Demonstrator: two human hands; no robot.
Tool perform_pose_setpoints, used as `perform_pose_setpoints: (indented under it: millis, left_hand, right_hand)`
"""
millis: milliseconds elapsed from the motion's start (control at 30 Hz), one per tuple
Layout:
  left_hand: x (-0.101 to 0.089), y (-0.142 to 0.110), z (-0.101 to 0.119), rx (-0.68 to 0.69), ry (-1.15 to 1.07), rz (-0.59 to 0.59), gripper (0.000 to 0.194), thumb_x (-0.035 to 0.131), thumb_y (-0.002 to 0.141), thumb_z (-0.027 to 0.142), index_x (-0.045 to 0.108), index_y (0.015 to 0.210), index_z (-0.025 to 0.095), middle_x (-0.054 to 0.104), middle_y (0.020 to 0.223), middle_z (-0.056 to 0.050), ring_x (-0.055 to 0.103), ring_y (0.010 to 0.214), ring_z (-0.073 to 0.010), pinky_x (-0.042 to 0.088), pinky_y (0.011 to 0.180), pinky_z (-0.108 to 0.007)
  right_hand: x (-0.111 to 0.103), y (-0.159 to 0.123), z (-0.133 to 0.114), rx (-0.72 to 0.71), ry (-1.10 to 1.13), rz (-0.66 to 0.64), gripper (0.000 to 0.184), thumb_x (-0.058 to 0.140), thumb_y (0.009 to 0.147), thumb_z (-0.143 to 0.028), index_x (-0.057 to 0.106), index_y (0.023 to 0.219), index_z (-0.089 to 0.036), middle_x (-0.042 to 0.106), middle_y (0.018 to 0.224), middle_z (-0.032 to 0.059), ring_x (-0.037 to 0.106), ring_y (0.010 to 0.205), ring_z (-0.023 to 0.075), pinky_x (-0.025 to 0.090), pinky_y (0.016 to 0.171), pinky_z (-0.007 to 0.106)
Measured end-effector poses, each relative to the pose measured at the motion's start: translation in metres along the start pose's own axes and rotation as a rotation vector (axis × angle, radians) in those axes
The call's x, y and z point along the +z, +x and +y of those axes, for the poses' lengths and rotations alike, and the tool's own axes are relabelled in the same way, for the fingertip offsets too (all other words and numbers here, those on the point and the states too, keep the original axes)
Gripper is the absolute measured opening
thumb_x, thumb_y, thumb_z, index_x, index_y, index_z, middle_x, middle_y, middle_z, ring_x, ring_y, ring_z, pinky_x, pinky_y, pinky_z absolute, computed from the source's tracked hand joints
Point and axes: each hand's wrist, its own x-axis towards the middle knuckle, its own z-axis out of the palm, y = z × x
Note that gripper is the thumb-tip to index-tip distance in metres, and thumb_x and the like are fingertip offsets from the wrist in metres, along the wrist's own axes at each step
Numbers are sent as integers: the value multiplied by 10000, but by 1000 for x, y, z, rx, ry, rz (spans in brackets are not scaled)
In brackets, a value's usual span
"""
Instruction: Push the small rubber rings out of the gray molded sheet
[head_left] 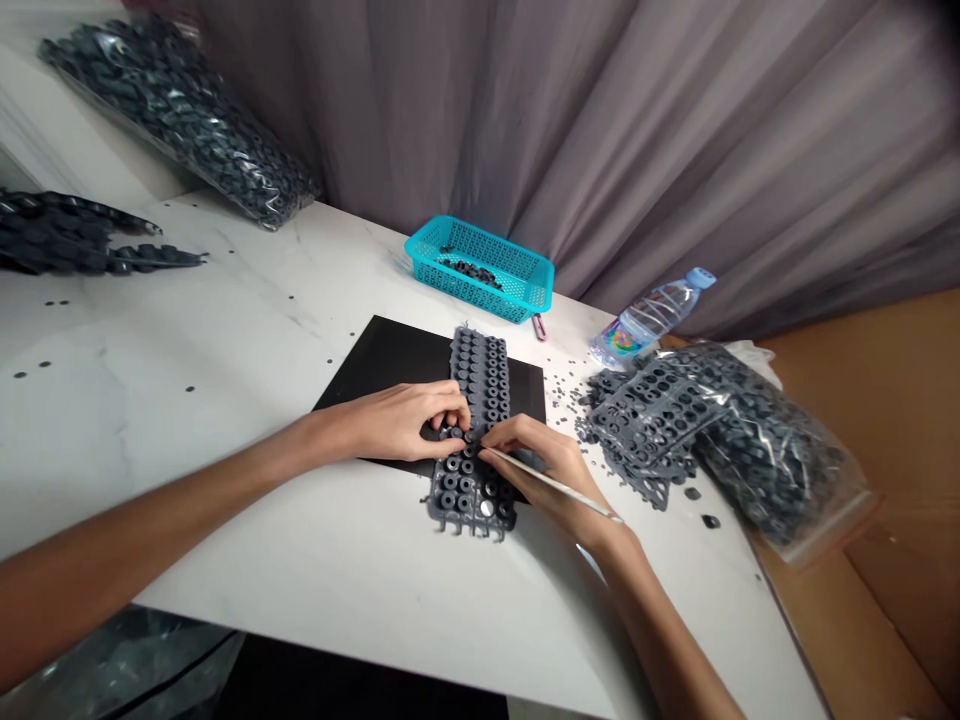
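A dark grey molded rubber sheet [480, 375] with rows of round, ring-like parts lies across a black mat [397, 350]. Over its left edge my left hand [416, 420] curls, thumb and fingers closing around small dark round rubber pieces [454, 433]. My right hand [551, 470] grips a thin, pale, pen-like tool [559, 487], its tip down at the sheet close to my left fingertips. Some holes in the sheet's near right part are vacant; one shows white [487, 508]. My fingers hide the sheet's middle.
Behind the mat stands a turquoise basket [480, 296] holding dark pieces. To the right are a water bottle [649, 318], stacked punched sheets [645, 410] and a filled plastic bag [780, 460]. Another full bag [195, 120] leans at back left, near more sheets [67, 235]. Small scraps dot the table.
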Motion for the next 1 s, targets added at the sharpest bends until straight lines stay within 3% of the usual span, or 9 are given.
perform_pose_setpoints:
  millis: [333, 567, 667, 867, 1000]
  left_hand:
    - [1, 1, -1, 4, -32, 1, 174, 644, 883, 314, 649, 1028, 219, 614, 995, -12, 596, 805, -141, 474, 743, -284]
    - [1, 1, -1, -17, -36, 14, 184, 659, 879, 319, 641, 1033, 220, 616, 978, -5, 589, 804, -141, 474, 729, -278]
    - [1, 1, -2, -10, -28, 8, 194, 663, 880, 329, 636, 1039, 221, 616, 989, -6, 595, 807, -143, 474, 736, -283]
    - [3, 1, -3, -12, -22, 10, 198, 665, 887, 349, 628, 1032, 219, 612, 984, -7, 597, 808, -144, 473, 743, -286]
    - [2, 1, -2, -8, -23, 10, 176, 656, 884, 323, 620, 1022, 220, 612, 978, -3, 592, 802, -140, 471, 741, -281]
  right_hand:
    - [0, 2, -3, -85, -64, -46, 110, 581, 1012, -311, 633, 1010, -214, 647, 982, 63, 616, 862, 171, 535, 818, 309]
    - [11, 5, 12, -197, -275, -14, 164, 492, 1050, -299, 621, 997, -212, 668, 975, 73, 658, 890, 174, 557, 802, 286]
    - [11, 5, 9, -223, -393, -19, 161, 476, 1058, -269, 619, 1010, -214, 689, 1066, 87, 631, 957, 197, 545, 834, 318]
    - [10, 0, 1, -228, -396, -51, 139, 476, 1063, -246, 603, 1113, -222, 689, 1129, 80, 631, 1017, 202, 542, 873, 340]
    - [13, -1, 0, -232, -443, -3, 204, 505, 1050, -248, 585, 1233, -204, 685, 1145, 106, 633, 1044, 226, 558, 899, 374]
